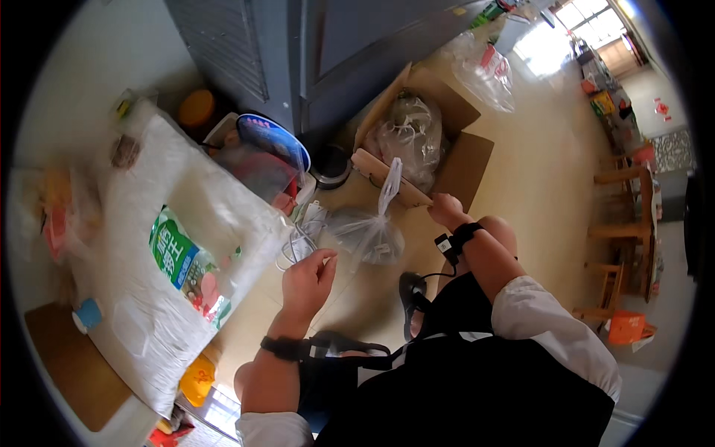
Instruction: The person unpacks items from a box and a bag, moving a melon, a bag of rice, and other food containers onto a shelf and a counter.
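My right hand (447,210) grips the near flap (391,177) of an open cardboard box (461,109) on the floor. Crumpled clear plastic bags (410,137) fill the box. Left of it, my left hand (307,282) hovers with loosely bent fingers, the thumb a little apart and nothing visible in it. Just beyond that hand lie a white power strip (310,220) and grey cable (290,246). A knotted clear plastic bag (371,237) sits on the floor between my hands; its contents are hard to make out.
A large white plastic-wrapped bundle (190,184) stands at left, a blue roll (87,315) beside it. Behind are a blue oval lid (273,139) and a dark round object (330,166). A grey metal door (380,44) borders the box. Wooden chairs (620,229) stand far right.
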A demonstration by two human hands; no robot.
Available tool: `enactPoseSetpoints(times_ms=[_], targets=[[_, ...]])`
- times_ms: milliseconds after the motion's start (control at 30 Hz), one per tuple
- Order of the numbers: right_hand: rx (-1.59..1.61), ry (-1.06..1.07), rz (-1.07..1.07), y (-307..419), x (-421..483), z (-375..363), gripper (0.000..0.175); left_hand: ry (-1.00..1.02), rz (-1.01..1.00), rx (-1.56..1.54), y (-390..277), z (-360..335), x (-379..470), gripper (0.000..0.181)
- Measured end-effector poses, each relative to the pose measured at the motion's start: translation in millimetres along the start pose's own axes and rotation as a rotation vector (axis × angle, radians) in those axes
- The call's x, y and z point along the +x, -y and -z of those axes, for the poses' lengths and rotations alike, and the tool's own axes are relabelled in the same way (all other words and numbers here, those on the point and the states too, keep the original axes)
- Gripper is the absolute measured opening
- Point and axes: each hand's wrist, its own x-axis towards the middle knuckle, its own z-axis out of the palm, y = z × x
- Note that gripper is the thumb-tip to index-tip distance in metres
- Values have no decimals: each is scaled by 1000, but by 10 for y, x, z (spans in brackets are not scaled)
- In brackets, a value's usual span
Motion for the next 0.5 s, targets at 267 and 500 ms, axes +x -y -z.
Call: enactPoseSetpoints(times_ms=[267, 500], targets=[[47, -52, 129, -98, -25, 258, 35, 23, 34, -21, 43, -91, 18, 12], [-496, 77, 160, -1261, 143, 448, 16, 17, 52, -13, 100, -109, 10, 12]])
